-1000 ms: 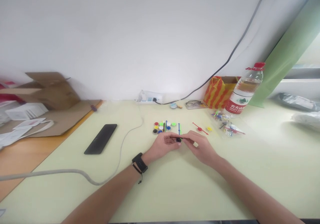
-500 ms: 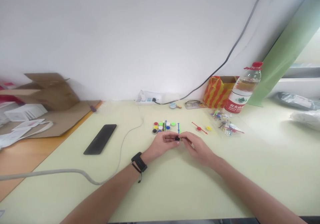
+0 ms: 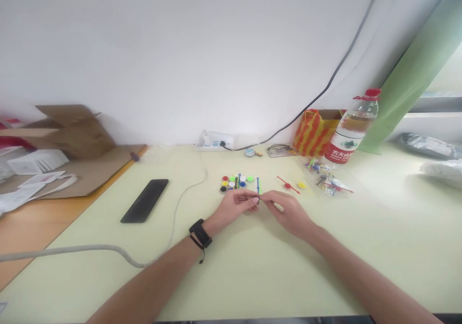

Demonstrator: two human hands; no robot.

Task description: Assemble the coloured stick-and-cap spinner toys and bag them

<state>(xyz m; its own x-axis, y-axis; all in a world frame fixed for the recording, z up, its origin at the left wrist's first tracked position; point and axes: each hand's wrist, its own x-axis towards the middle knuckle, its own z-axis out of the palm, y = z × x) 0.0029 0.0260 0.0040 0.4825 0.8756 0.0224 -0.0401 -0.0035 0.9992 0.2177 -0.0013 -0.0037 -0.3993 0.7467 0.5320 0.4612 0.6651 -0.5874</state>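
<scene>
Close together over the middle of the pale green table, both hands pinch at a small dark round piece [image 3: 258, 200]. My left hand [image 3: 236, 205], with a black watch at the wrist, has its thumb and fingers closed on the piece and covers most of it. My right hand [image 3: 285, 208] is pinched at the piece's right side; what its fingertips hold is too small to make out. Just beyond the fingers stand coloured round pieces [image 3: 232, 185] in a cluster and a blue stick [image 3: 257, 184]. A red arrow-like piece [image 3: 288, 186] and a yellow disc [image 3: 301, 186] lie to the right.
A black phone [image 3: 145, 201] and a grey cable [image 3: 175, 213] lie on the left. At the right back are a water bottle [image 3: 352, 131], a striped bag [image 3: 314, 134] and a plastic bag of small parts [image 3: 327, 182]. A power strip [image 3: 212, 143] lies by the wall.
My left thumb has moved up over the dark piece, which is now more covered and seems turned. The thin dark rod between the hands no longer shows clearly.
</scene>
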